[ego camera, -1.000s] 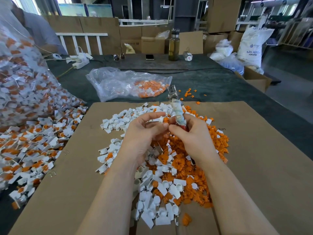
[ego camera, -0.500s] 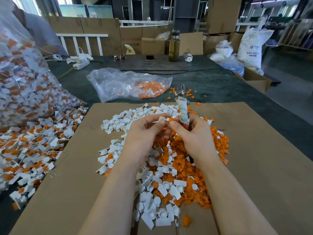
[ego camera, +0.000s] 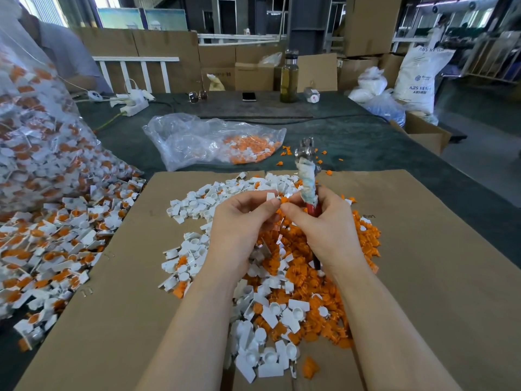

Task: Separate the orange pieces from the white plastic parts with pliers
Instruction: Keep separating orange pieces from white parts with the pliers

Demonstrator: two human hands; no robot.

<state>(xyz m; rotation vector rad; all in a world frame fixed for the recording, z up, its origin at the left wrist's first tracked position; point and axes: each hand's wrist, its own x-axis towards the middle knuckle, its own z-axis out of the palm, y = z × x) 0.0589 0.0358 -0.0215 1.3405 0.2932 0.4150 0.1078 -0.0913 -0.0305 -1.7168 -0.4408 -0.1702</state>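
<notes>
My left hand [ego camera: 239, 221] pinches a small white plastic part [ego camera: 271, 196] with an orange piece in it, fingertips touching those of my right hand [ego camera: 324, 224]. My right hand grips the pliers [ego camera: 308, 170], red handle in the palm, cloth-wrapped shaft and metal jaws pointing up and away. Both hands hover over a mixed heap on the cardboard sheet [ego camera: 437, 263]: loose orange pieces [ego camera: 363, 235] mostly to the right, empty white parts [ego camera: 197, 204] to the left and front.
A large clear bag [ego camera: 42, 142] of unseparated white-and-orange parts spills onto the table at left. A smaller clear bag [ego camera: 214, 139] with orange pieces lies beyond the cardboard. Bottle [ego camera: 289, 77], phone, sunglasses and power strip sit at the far edge. A person sits far left.
The pliers have tilted and shifted to the right, jaws more upright. Both hands stay together over the heap, still working the same small part.
</notes>
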